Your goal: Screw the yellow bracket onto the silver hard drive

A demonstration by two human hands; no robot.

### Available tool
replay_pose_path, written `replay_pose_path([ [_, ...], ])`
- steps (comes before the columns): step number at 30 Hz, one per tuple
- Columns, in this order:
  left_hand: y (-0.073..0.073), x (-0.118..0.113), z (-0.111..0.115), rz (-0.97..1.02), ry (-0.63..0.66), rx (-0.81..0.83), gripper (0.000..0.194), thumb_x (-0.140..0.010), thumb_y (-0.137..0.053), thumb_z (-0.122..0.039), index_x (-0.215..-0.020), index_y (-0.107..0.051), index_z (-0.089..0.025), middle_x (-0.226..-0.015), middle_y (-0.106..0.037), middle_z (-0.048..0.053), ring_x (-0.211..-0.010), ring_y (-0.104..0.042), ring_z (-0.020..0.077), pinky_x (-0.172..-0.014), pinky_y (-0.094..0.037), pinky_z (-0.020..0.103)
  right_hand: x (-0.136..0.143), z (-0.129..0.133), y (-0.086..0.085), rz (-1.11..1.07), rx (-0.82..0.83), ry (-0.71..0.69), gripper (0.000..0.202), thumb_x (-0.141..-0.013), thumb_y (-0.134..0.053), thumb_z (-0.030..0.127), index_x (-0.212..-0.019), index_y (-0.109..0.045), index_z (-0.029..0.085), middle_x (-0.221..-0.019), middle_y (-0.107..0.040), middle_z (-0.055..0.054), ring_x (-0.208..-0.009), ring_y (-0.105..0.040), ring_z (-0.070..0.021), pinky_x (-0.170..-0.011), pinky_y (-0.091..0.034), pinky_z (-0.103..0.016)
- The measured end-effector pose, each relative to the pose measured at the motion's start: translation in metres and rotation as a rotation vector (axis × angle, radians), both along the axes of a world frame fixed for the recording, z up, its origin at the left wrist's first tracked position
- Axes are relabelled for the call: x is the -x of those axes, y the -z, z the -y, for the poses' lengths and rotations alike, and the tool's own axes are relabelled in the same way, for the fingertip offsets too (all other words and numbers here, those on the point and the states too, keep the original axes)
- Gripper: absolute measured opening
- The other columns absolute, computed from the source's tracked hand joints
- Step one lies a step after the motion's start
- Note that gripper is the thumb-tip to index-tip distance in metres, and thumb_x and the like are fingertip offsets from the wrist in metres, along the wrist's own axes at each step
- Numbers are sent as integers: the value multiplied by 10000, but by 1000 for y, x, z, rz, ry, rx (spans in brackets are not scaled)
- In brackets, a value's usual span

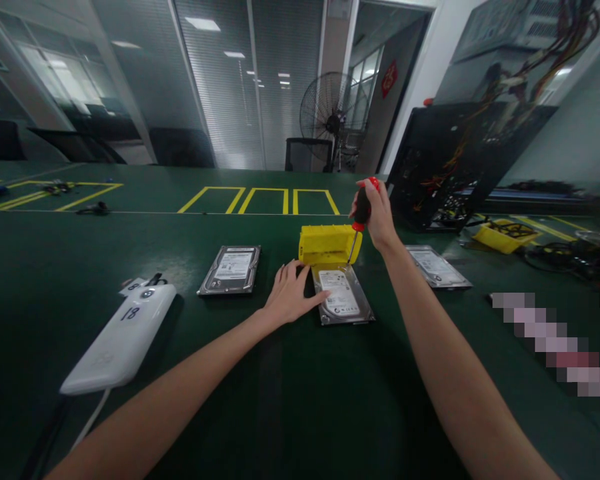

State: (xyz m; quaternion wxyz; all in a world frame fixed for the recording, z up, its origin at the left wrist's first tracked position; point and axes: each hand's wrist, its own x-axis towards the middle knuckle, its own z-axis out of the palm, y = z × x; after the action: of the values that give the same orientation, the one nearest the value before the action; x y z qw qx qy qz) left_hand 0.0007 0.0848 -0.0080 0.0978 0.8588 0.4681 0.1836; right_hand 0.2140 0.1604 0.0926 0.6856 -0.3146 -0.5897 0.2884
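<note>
A hard drive [341,293] lies label up on the green table in front of me. My left hand [291,293] rests at its left side, fingers spread, the thumb lying over the drive's edge. In my right hand [377,213] is a red and black screwdriver [362,208], held upright and slightly tilted. Its tip meets the far right corner of the drive; any screw there is too small to make out. Just behind the drive stands a yellow plastic bin [330,243], touching or very close to it.
Two more hard drives lie at left [234,267] and right [437,267]. A white power bank [125,340] with a cable sits at the left. An open computer case [445,167] stands at the back right, near a yellow tray [505,237] and cables. Yellow tape outlines [265,190] mark the far table.
</note>
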Motion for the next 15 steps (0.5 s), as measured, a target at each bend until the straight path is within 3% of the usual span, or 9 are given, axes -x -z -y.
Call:
replay_pose_path([
  [7,-2,0,1,-4,-1,22,886,-834,-309,-785,-1428,-372,-130,-1452,-339,188,-1362,-298,382,-1123,-233,569,2,4,-2,-19,-18,42,399,-736,-682,563,-838,-441,262,-715,-519,41,-534,-530,-89,-510,-509,-254],
  [15,2,0,-2,10,-3,16,868,-829,-333,-780,-1433,-366,-157,-1460,-337,171,-1364,-294,379,-1119,-230,578,2,3,-1,29,-41,53,398,-761,-648,577,-872,-405,282,-645,-483,58,-468,-473,-89,-478,-492,-263],
])
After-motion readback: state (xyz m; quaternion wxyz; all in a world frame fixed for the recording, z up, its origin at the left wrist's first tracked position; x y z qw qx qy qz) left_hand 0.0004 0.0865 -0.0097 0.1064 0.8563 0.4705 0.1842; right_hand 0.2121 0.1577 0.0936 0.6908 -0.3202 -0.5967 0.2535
